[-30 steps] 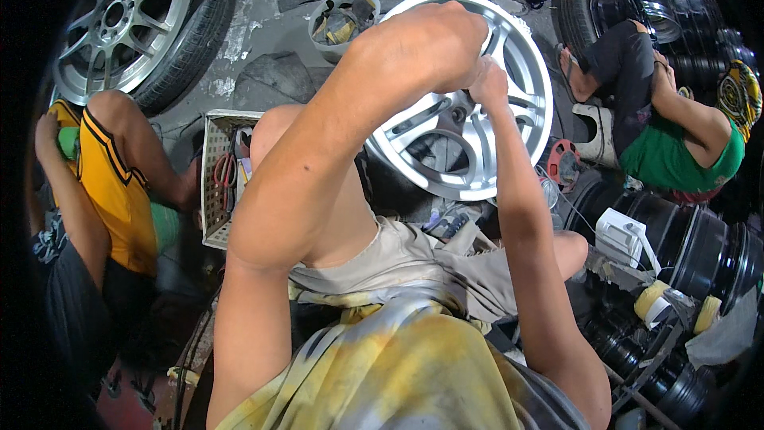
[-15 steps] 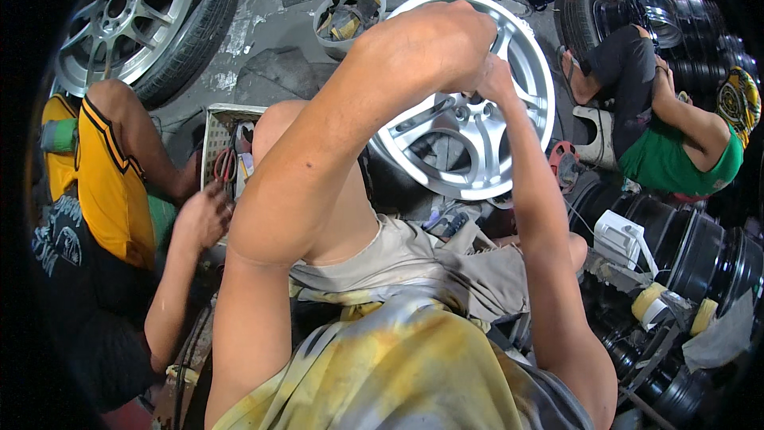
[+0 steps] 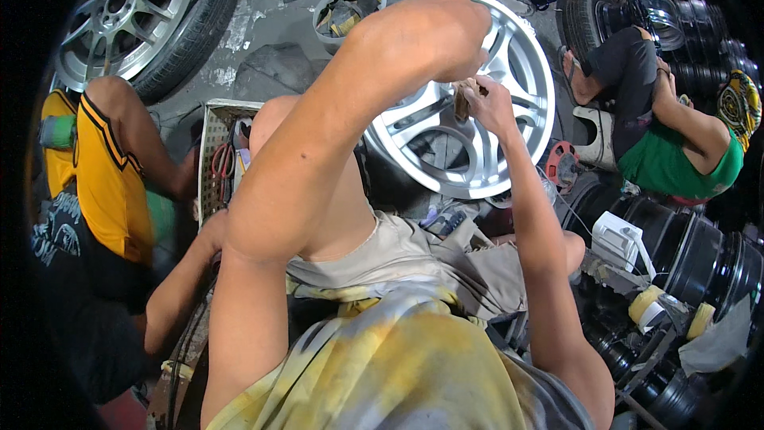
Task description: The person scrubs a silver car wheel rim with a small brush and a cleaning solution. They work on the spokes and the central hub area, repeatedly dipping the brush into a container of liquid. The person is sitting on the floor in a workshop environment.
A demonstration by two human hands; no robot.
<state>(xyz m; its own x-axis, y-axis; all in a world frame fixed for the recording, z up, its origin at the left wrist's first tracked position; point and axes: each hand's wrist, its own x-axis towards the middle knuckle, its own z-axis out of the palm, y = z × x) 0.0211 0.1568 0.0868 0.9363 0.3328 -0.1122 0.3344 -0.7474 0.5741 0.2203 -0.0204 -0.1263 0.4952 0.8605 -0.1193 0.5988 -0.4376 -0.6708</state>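
Note:
A silver alloy wheel rim [image 3: 547, 84] with several spokes is in front of me, beyond my knees. Over its centre, my right hand [image 3: 493, 105] pinches a small brown folded piece [image 3: 461, 102], which could be paper or cloth. Just above and left of it, my left hand [image 3: 461, 40] is bent inward over the rim's upper spokes. The back of that hand and its wrist cover its fingers, so what they hold, if anything, does not show. Both hands are close but look slightly apart.
A co-worker's arm [image 3: 179, 287] reaches close by my left elbow, beside a plastic basket [image 3: 208, 139]. A tub of scraps [image 3: 326, 41] stands beyond my left forearm. Another wheel with a tyre [image 3: 195, 48] lies at far left. Another person [image 3: 676, 135] sits right, near stacked dark rims [image 3: 700, 247].
My hands, together before, have separated a little; the right has moved down and the brown piece now shows. The left co-worker's hand has moved down, away from the basket's scissors.

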